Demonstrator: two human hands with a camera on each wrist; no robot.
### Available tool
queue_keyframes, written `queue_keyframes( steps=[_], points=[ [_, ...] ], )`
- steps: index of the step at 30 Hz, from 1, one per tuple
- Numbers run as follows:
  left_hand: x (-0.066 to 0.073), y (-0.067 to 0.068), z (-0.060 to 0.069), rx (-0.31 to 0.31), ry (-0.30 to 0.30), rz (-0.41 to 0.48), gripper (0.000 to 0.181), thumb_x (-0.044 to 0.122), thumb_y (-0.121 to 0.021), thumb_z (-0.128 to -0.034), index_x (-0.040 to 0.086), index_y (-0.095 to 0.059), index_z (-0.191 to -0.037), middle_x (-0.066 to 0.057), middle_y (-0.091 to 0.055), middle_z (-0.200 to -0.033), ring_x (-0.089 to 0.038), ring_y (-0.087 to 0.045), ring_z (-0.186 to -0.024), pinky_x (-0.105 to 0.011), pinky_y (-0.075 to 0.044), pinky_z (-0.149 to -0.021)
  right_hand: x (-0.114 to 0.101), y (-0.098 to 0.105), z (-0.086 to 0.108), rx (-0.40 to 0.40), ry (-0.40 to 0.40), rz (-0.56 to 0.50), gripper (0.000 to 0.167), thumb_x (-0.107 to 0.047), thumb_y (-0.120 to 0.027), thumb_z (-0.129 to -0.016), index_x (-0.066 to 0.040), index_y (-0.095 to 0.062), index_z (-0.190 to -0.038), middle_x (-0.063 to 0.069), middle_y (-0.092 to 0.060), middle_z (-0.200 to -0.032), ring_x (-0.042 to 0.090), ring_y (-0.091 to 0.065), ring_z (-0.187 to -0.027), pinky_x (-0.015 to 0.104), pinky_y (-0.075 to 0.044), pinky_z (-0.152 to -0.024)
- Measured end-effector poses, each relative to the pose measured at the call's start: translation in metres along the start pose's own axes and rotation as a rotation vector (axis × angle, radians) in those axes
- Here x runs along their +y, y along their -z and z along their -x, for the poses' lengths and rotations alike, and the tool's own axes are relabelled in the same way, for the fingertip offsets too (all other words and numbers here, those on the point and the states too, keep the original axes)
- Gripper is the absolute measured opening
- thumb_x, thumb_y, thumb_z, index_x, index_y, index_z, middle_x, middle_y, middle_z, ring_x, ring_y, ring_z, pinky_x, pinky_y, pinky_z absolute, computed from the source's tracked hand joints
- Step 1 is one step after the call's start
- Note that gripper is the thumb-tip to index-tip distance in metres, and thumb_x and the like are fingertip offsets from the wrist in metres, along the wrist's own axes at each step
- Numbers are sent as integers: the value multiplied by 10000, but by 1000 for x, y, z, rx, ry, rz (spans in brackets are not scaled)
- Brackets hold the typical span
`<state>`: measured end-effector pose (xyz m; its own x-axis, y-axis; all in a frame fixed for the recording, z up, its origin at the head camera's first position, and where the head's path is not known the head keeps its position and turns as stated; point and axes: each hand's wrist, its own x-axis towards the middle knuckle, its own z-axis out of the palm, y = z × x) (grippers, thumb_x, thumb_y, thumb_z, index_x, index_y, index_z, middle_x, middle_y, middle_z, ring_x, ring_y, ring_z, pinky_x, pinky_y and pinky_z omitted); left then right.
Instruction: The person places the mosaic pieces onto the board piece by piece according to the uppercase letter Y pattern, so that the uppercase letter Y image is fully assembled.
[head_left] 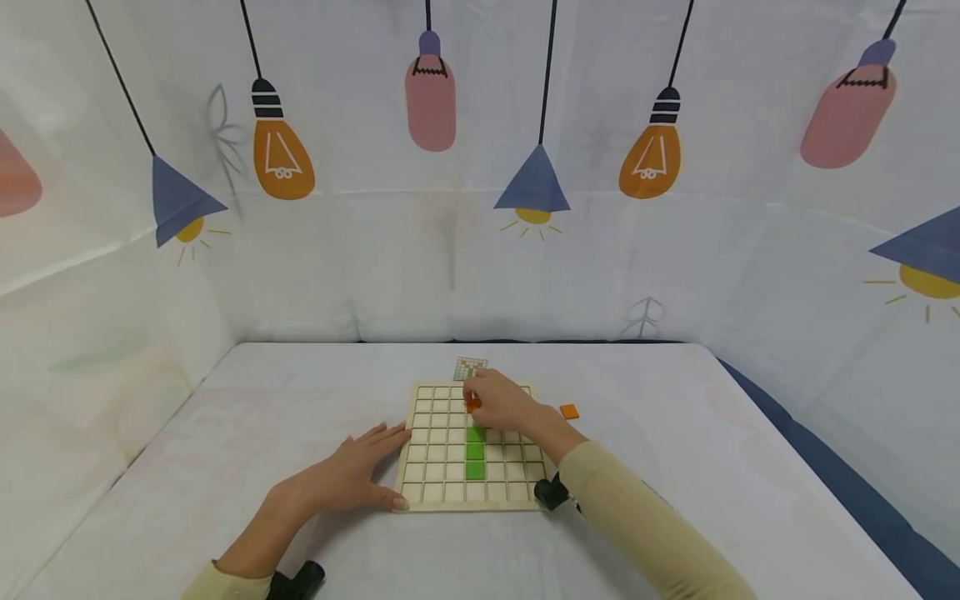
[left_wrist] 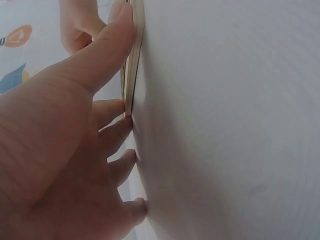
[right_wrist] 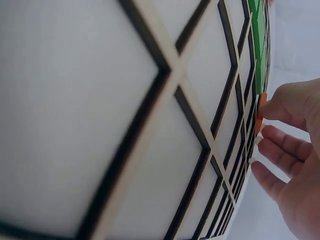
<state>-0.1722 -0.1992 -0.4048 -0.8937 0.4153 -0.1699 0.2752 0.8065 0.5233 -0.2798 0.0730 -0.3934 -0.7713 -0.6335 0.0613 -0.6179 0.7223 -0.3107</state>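
Tan cloth of my left sleeve (head_left: pixel 225 583) and right sleeve (head_left: pixel 660 525) lies closest, at the bottom of the head view. My left hand (head_left: pixel 341 477) is spread and relaxed, its thumb on the near left corner of the wooden grid board (head_left: pixel 435 472) and its fingers reaching the left edge. With my right hand (head_left: pixel 512 407) I pinch an orange tile (head_left: pixel 473 404) over the board's far half; whether it sits in its cell, I cannot tell. Three green tiles (head_left: pixel 476 451) line that column, nearer me. A loose orange square (head_left: pixel 569 412) rests on the desk (head_left: pixel 322 400), right of the board; a patterned card (head_left: pixel 467 367) lies beyond.
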Motion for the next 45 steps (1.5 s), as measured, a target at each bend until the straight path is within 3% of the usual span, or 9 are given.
queue_keyframes(
  steps=[7,25,38,45],
  points=[
    [1,1,2,0,-7,10,1050,584,-810,-703,161,-357,-1550,-50,-284,-1646,-381,-143,-1544,-720,-64,-1180,1,-1,0,-8,-14,39,194,-59,-627,-868,-163,-652,-1030,-6,-586,-985,132,-505,-866,259,-478,-719],
    [1,1,1,1,-13,-10,1041,589,-801,-711,162,-357,-1550,-55,-291,-1643,-382,-151,-1543,-724,-78,-1176,0,2,-3,-7,-38,27,154,-98,-656,-829,-173,-642,-963,-30,-572,-910,144,-485,-819,257,-455,-657],
    [2,2,3,-2,-20,-4,1033,588,-796,-720,167,-352,-1553,-41,-284,-1646,-382,-147,-1544,-723,-79,-1177,-7,0,-10,17,17,21,152,-111,-656,-853,-158,-640,-997,-8,-602,-970,128,-496,-848,249,-471,-707],
    [2,3,2,-10,-15,11,1029,580,-802,-720,171,-354,-1552,-23,-281,-1648,-371,-147,-1546,-729,-70,-1173,-14,-2,-16,6,8,7,135,-106,-632,-873,-160,-637,-996,-21,-598,-962,126,-501,-848,244,-470,-717]
  ],
)
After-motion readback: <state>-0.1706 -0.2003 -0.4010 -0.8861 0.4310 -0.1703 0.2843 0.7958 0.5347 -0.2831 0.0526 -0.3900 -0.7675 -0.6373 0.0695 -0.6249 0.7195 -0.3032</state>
